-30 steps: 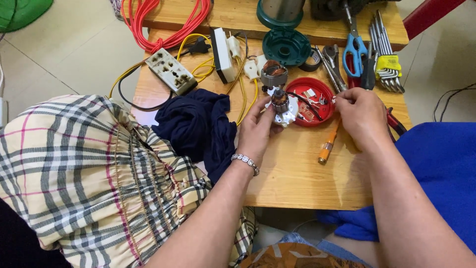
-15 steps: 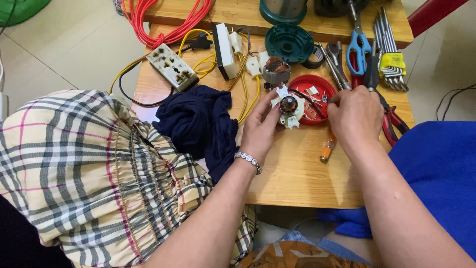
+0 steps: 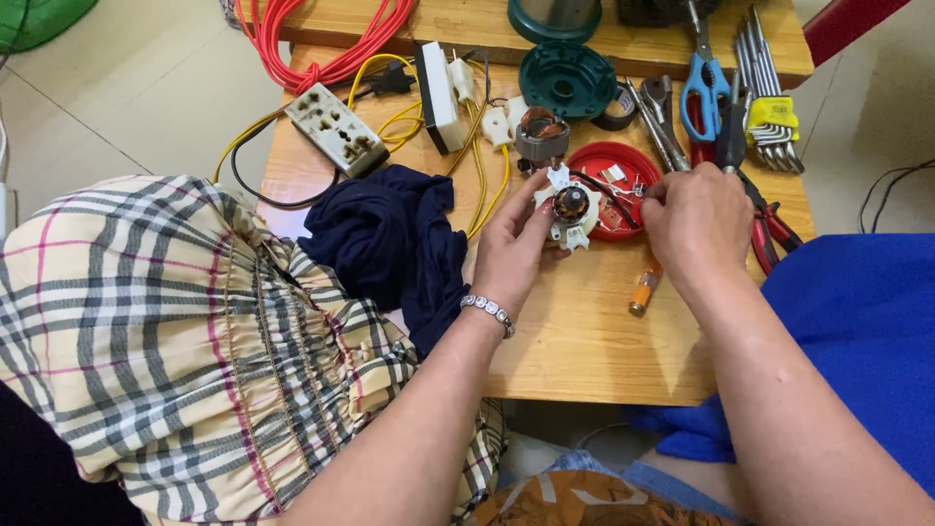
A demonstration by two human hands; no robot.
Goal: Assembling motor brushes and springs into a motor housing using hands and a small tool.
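Held in the grip of the left hand [image 3: 513, 255] is a small motor part [image 3: 570, 209]: a white plastic bracket, irregular in outline, with a round copper-wound core at its centre. It sits above the near edge of the red dish, raised off the table. The right hand [image 3: 696, 226] has its fingertips pinched narrowly at the part's right side, where thin wires run; what they hold cannot be told.

Largest first among the surroundings:
- Wooden table [image 3: 584, 341], pale, smooth grain.
- Dark navy cloth [image 3: 390, 244], soft, crumpled, lying left of the left hand.
- Coiled red cable [image 3: 326, 44], glossy, at the far edge.
- Dark green round plastic housing [image 3: 568, 80], ribbed.
- White power strip [image 3: 336, 130], rectangular, with yellow wire [image 3: 477, 161] beside it.
- Red shallow round dish [image 3: 609, 175], holding small metal bits.
- Blue-handled scissors [image 3: 699, 83].
- Orange-handled screwdriver [image 3: 643, 289], near the right wrist.

A beaded metal bracelet [image 3: 489, 312] circles the left wrist.
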